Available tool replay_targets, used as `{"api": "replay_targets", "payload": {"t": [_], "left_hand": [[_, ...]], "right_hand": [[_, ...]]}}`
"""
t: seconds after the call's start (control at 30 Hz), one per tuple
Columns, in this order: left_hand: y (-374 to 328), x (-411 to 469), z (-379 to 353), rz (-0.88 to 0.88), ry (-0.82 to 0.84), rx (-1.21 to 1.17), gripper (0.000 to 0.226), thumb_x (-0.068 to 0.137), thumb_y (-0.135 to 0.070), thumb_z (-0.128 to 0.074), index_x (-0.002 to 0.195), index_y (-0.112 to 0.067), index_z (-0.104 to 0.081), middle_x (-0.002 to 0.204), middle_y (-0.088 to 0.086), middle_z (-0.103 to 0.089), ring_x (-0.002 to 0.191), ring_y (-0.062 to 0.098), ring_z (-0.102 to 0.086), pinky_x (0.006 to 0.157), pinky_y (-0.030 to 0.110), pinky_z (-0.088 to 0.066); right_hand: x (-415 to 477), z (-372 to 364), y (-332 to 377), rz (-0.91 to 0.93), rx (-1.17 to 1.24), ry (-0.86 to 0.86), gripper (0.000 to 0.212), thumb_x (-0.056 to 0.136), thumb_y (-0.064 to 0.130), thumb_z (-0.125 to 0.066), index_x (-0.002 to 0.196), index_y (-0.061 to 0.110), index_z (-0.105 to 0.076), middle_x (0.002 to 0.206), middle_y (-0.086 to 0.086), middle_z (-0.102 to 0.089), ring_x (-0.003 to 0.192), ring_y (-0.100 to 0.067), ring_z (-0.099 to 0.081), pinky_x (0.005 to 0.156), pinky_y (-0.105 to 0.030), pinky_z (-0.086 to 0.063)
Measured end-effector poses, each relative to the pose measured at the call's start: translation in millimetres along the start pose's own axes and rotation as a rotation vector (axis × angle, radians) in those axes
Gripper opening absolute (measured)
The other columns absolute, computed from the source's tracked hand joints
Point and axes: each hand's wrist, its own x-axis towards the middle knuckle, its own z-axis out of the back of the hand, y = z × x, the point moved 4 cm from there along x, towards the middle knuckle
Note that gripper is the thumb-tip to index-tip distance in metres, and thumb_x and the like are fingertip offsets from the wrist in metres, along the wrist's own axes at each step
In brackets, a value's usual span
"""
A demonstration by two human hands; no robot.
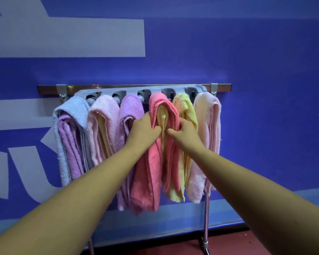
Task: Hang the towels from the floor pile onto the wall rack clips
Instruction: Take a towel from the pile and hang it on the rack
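A grey clip rack [133,91] is mounted on a metal bar against the blue wall. Several towels hang from it side by side: light blue over lilac [70,137], pale pink [103,126], purple [132,107], coral pink [151,173], yellow [187,109] and pale peach-pink [209,129]. The coral towel wraps a yellow one in its fold. My left hand [144,130] presses on the coral towel's left side, thumb on its front. My right hand [184,132] grips its right side, fingers curled into the fold. The floor pile is out of view.
A chrome stand leg [206,227] runs down from the rack's right end to the dark red floor [238,243]. Another chrome leg [91,245] shows at the lower left. The wall carries large pale shapes.
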Motion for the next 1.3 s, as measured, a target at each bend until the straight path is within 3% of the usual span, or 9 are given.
{"api": "replay_targets", "payload": {"t": [0.2,0.33,0.57,0.63,0.73,0.83,0.97,1.13,1.3], "left_hand": [[17,-13,-18,-0.021,0.108,-0.064,0.055,0.072,-0.027,-0.064,0.126,-0.018,-0.056,0.113,0.008,-0.059,0.109,0.022,-0.056,0.091,0.023,-0.04],[34,-25,-27,0.083,0.15,-0.068,0.077,0.084,-0.022,-0.066,0.151,-0.031,-0.03,0.125,0.008,-0.065,0.113,0.026,-0.062,0.09,0.026,-0.046],[42,-31,-41,0.141,0.108,-0.162,0.071,0.086,-0.031,-0.071,0.148,-0.024,-0.037,0.133,0.006,-0.061,0.12,0.024,-0.059,0.088,0.018,-0.039],[43,-34,-42,0.163,0.058,-0.147,0.07,0.086,-0.035,-0.071,0.146,-0.023,-0.038,0.127,0.011,-0.064,0.115,0.029,-0.061,0.084,0.021,-0.041],[45,-35,-41,0.174,-0.066,-0.074,0.049,0.086,-0.029,-0.069,0.13,-0.015,-0.054,0.11,0.018,-0.071,0.105,0.035,-0.065,0.081,0.028,-0.046],[44,-42,-42,0.096,-0.109,-0.087,0.029,0.082,-0.016,-0.069,0.108,-0.005,-0.071,0.1,0.017,-0.072,0.098,0.03,-0.066,0.08,0.019,-0.04],[46,-55,-42,0.017,-0.162,-0.094,0.026,0.077,-0.011,-0.071,0.102,-0.003,-0.074,0.108,0.006,-0.053,0.107,0.024,-0.056,0.098,0.014,-0.033],[54,-69,-41,0.096,-0.175,-0.116,0.042,0.082,-0.019,-0.071,0.12,-0.012,-0.054,0.099,0.016,-0.072,0.091,0.033,-0.067,0.076,0.038,-0.053],[63,-76,-33,0.076,-0.22,-0.028,0.023,0.082,-0.023,-0.065,0.105,-0.017,-0.061,0.082,0.01,-0.072,0.077,0.032,-0.067,0.068,0.035,-0.051]], "right_hand": [[-12,-6,-16,0.019,-0.09,-0.1,0.021,0.076,0.003,-0.054,0.081,0.022,-0.063,0.073,0.007,-0.064,0.072,-0.013,-0.059,0.068,-0.033,-0.048],[-23,-16,-17,0.039,-0.084,-0.062,0.029,0.077,0.004,-0.056,0.1,0.019,-0.064,0.08,0.013,-0.064,0.073,-0.001,-0.056,0.071,-0.026,-0.047],[-40,-24,-46,-0.017,-0.066,0.058,0.039,0.081,0.008,-0.061,0.116,0.026,-0.061,0.101,0.017,-0.066,0.09,0.01,-0.06,0.078,-0.012,-0.047],[-43,-25,-52,-0.026,-0.032,0.04,0.037,0.082,0.008,-0.063,0.116,0.022,-0.063,0.105,0.012,-0.069,0.093,0.002,-0.063,0.084,-0.02,-0.05],[-46,-26,-55,-0.021,0.042,0.002,0.037,0.082,0.005,-0.064,0.117,0.018,-0.065,0.104,0.006,-0.072,0.097,-0.007,-0.066,0.087,-0.027,-0.053],[-50,-24,-51,-0.013,0.134,-0.074,0.031,0.084,-0.005,-0.06,0.106,0.016,-0.067,0.092,0.008,-0.071,0.083,-0.002,-0.064,0.078,-0.023,-0.051],[-56,-18,-48,0.001,0.198,-0.134,0.039,0.082,-0.005,-0.058,0.112,0.018,-0.064,0.099,0.002,-0.072,0.093,-0.011,-0.068,0.083,-0.024,-0.053],[-60,-21,-47,0.008,0.052,-0.085,0.038,0.083,0.006,-0.062,0.117,0.023,-0.061,0.096,0.012,-0.068,0.088,-0.001,-0.063,0.078,-0.024,-0.049],[-63,1,-49,0.041,-0.162,-0.276,0.041,0.076,-0.001,-0.054,0.109,0.021,-0.064,0.089,0.01,-0.066,0.082,-0.007,-0.061,0.074,-0.028,-0.05]]}}
